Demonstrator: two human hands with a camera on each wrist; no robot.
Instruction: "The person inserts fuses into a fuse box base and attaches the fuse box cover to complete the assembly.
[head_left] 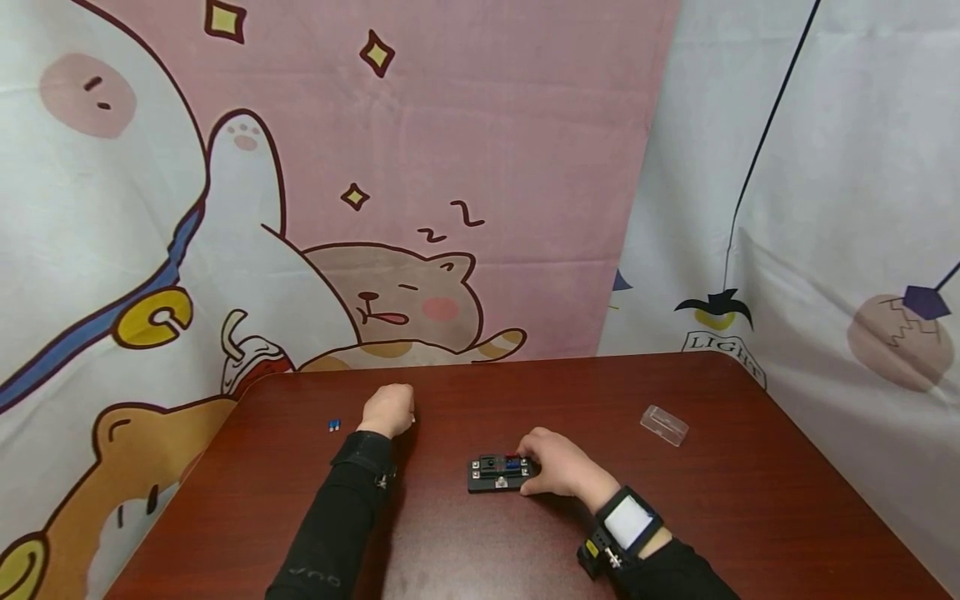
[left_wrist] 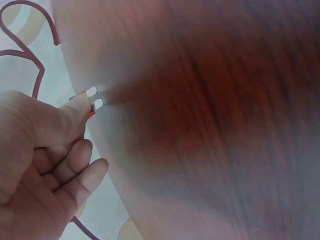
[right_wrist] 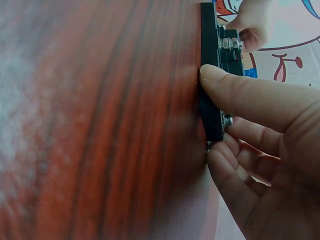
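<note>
On a reddish wood-grain table (head_left: pixel 450 542), a clear plastic box (head_left: pixel 664 425) lies at right, its contents hard to make out. Mid-table, the right hand (head_left: pixel 558 463) grips a black, bolted block (head_left: pixel 491 475). Only the left wrist view shows the left hand (head_left: pixel 388 410) pinching a red two-pronged piece (left_wrist: pixel 98 104); blue pieces (head_left: pixel 332 425) lie left.

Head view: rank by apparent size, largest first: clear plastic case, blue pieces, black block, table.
1. Table
2. Black block, though the right hand covers one end
3. Clear plastic case
4. Blue pieces, even taken together
</note>
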